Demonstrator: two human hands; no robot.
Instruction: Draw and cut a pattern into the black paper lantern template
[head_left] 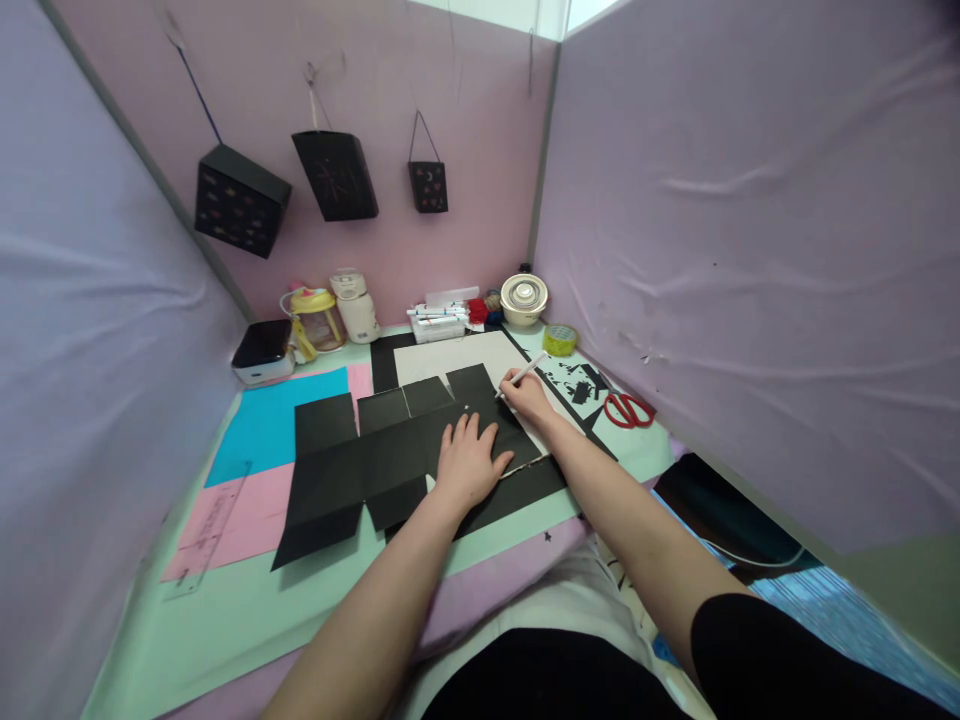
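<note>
A sheet of black card (405, 447), cut into a row of panels with flaps, lies in front of me. My left hand (470, 458) rests flat on it with the fingers spread. In my right hand (527, 395) is a white pen (531, 366), its lower end near the right part of the card. I cannot tell whether the tip touches. Under the card is a white sheet (491, 345), with a larger black sheet (517, 505) beneath.
Red-handled scissors (628, 409), black scraps (580, 388) and green tape (559, 340) lie at right. A pen box (439, 326), bowl (524, 298) and bottle (355, 310) stand behind. Left are blue paper (255, 425), pink paper (259, 530) and a clear ruler (214, 535). Black lanterns (241, 200) hang above.
</note>
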